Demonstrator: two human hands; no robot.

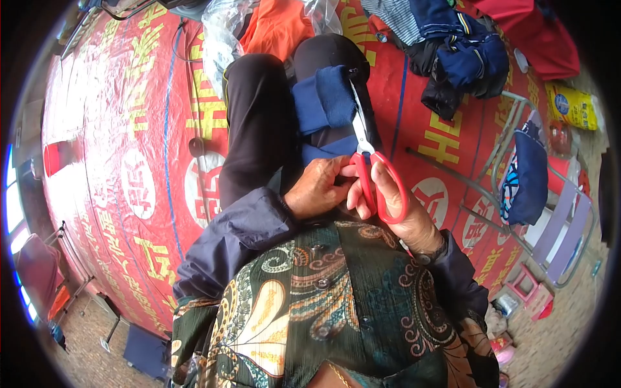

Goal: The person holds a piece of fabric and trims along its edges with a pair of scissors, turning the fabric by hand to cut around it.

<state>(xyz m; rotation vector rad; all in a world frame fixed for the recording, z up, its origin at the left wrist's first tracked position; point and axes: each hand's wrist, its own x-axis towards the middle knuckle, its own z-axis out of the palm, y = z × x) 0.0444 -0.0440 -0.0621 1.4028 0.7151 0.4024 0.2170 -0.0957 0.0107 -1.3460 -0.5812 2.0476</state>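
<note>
My right hand (407,210) grips red-handled scissors (364,139), with a thumb and fingers in the loops. The narrow blades point away from me along the right side of a dark blue cloth (317,107), which lies folded over my right knee. They look slightly parted. My left hand (318,187) is closed beside the handles, close to the cloth's near end. Its curled fingertips meet the fingers of my right hand, and what they pinch is hidden.
A red sheet with yellow lettering (440,139) spreads around my legs. Beyond my knees is orange cloth (278,29) in clear plastic. Dark clothes (462,52) are heaped at the upper right. To the right stands a metal-framed chair (561,229) with a blue bundle (525,174) near it.
</note>
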